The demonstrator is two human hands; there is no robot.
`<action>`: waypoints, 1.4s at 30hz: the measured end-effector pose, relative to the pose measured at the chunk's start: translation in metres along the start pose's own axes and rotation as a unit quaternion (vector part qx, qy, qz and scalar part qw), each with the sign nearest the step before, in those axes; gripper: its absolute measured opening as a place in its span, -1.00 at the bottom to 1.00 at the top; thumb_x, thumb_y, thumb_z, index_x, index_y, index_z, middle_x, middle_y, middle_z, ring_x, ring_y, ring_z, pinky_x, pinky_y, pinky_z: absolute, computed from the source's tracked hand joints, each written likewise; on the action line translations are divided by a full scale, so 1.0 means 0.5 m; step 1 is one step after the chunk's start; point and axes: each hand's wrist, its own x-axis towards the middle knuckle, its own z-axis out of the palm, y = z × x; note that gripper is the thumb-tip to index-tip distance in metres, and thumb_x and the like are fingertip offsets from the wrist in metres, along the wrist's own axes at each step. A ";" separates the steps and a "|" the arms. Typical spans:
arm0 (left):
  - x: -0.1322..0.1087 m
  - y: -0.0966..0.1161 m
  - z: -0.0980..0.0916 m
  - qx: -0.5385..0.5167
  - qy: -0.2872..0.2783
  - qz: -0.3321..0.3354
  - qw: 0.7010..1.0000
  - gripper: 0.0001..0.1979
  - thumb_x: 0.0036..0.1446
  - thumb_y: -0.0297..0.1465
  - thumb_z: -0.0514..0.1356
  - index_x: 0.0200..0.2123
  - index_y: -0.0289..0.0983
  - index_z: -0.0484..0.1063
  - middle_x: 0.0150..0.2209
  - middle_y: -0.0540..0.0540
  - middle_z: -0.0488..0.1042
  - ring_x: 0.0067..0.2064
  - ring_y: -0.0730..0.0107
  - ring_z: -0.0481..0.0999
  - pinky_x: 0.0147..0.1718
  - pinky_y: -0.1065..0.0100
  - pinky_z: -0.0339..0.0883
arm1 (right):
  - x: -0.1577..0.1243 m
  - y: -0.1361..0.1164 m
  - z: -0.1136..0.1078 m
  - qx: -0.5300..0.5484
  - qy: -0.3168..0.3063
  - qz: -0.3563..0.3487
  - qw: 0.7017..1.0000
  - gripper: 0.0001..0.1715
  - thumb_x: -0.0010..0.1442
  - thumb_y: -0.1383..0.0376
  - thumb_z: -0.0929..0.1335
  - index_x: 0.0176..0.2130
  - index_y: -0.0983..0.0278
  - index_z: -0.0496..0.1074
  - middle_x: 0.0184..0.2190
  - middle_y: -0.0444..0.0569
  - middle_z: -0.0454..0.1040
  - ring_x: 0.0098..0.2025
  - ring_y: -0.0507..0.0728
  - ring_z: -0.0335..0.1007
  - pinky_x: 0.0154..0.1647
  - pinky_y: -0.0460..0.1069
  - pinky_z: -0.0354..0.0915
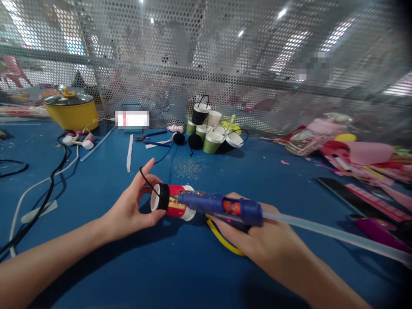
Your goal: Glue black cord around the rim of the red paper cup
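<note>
My left hand (pixel 130 208) grips a small paper cup (pixel 180 211) lying on its side, thumb below and fingers behind. Red and white printing covers its body, and black yarn (pixel 164 196) is wound in a band at its open end. A strand of that yarn passes over my left forefinger and trails back toward a black yarn ball (pixel 178 138). My right hand (pixel 264 244) is wrapped round a blue hot glue gun (pixel 206 202), a long clear glue stick (pixel 325 231) sticking out its back. Its nozzle is at the yarn band; whether they touch I cannot tell.
Small yarn-wrapped cups (pixel 213 142) stand in a cluster at the back, near a second black yarn ball (pixel 195 141). Pliers (pixel 151 136) lie left of them. A yellow pot (pixel 71 112) and cables (pixel 53 180) are at left; pink craft materials (pixel 370 154) pile up at right.
</note>
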 end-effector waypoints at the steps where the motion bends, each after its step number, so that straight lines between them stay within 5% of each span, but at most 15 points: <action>1: -0.001 0.000 0.000 0.003 -0.004 0.004 1.000 -0.09 -0.03 -0.51 0.23 0.27 0.02 -0.23 -0.12 -0.05 0.28 -0.13 0.32 0.37 -0.06 0.18 0.25 | 0.002 0.001 -0.001 0.001 -0.005 0.004 1.000 -0.78 0.10 0.36 0.22 -0.50 0.19 0.38 -0.65 -0.12 0.37 -0.63 0.06 0.24 -0.64 -0.05 0.22; 7: -0.003 0.001 0.002 0.030 -0.027 0.027 0.999 -0.09 0.00 -0.54 0.22 0.27 0.03 -0.27 -0.07 -0.07 0.26 -0.08 0.31 0.34 0.00 0.18 0.20 | 0.013 0.010 0.003 -0.002 -0.004 0.000 1.000 -0.81 0.09 0.30 0.23 -0.46 0.17 0.42 -0.60 -0.06 0.41 -0.51 0.13 0.36 -0.46 0.00 0.33; 17: -0.011 -0.001 -0.001 0.088 -0.039 0.060 0.994 -0.10 0.01 -0.53 0.20 0.27 0.04 -0.26 -0.04 -0.09 0.24 -0.02 0.25 0.29 0.06 0.13 0.14 | 0.034 -0.003 -0.007 0.037 -0.030 0.040 0.998 -0.83 0.07 0.32 0.25 -0.48 0.18 0.40 -0.62 -0.11 0.44 -0.54 0.09 0.37 -0.55 -0.06 0.29; 22: -0.009 -0.003 -0.001 0.094 -0.035 0.057 0.993 -0.09 0.00 -0.52 0.21 0.27 0.06 -0.27 -0.04 -0.08 0.22 -0.01 0.25 0.28 0.07 0.13 0.12 | 0.050 0.029 -0.006 0.113 -0.056 0.138 0.982 -0.68 0.08 0.18 0.32 -0.62 0.23 0.26 -0.74 -0.19 0.31 -0.68 0.01 0.22 -0.66 -0.09 0.18; 26: -0.007 0.002 0.002 0.075 -0.027 0.040 0.996 -0.09 -0.01 -0.52 0.21 0.27 0.03 -0.26 -0.09 -0.06 0.24 -0.05 0.29 0.32 0.05 0.15 0.17 | 0.086 0.070 0.001 0.169 -0.027 0.181 0.968 -0.77 0.06 0.17 0.36 -0.48 0.30 0.36 -0.57 -0.10 0.47 -0.53 0.04 0.37 -0.52 -0.08 0.27; 29: -0.006 0.006 0.005 0.050 -0.022 0.011 0.998 -0.08 -0.02 -0.52 0.21 0.27 0.00 -0.28 -0.10 -0.06 0.25 -0.07 0.32 0.33 0.03 0.17 0.20 | 0.117 0.104 0.019 0.106 -0.035 0.200 0.973 -0.69 0.16 0.16 0.28 -0.47 0.32 0.38 -0.49 -0.01 0.51 -0.46 0.05 0.42 -0.46 -0.09 0.29; 34: -0.006 0.013 0.008 0.020 -0.029 -0.028 0.999 -0.06 -0.03 -0.51 0.22 0.28 -0.04 -0.30 -0.12 -0.07 0.26 -0.12 0.33 0.35 -0.02 0.17 0.24 | 0.149 0.158 0.060 -0.008 -0.048 0.206 0.977 -0.62 0.20 0.12 0.23 -0.47 0.32 0.39 -0.63 -0.03 0.42 -0.59 0.06 0.35 -0.54 -0.06 0.23; 39: -0.004 0.017 0.009 0.005 -0.031 -0.043 0.999 -0.04 -0.06 -0.52 0.22 0.28 -0.06 -0.32 -0.16 -0.05 0.27 -0.13 0.34 0.36 -0.01 0.16 0.23 | 0.157 0.129 0.067 -0.096 0.018 0.174 0.980 -0.86 0.09 0.28 0.37 -0.40 0.34 0.44 -0.37 0.12 0.46 -0.21 0.24 0.38 -0.27 0.04 0.24; 42: -0.006 0.014 0.009 -0.010 -0.039 -0.051 0.998 -0.01 -0.07 -0.53 0.23 0.28 -0.04 -0.33 -0.16 -0.05 0.28 -0.12 0.32 0.38 0.00 0.14 0.23 | 0.153 0.046 0.058 -0.022 -0.014 0.029 0.999 -0.82 0.13 0.25 0.35 -0.41 0.31 0.48 -0.34 0.03 0.46 -0.21 0.14 0.36 -0.21 -0.01 0.23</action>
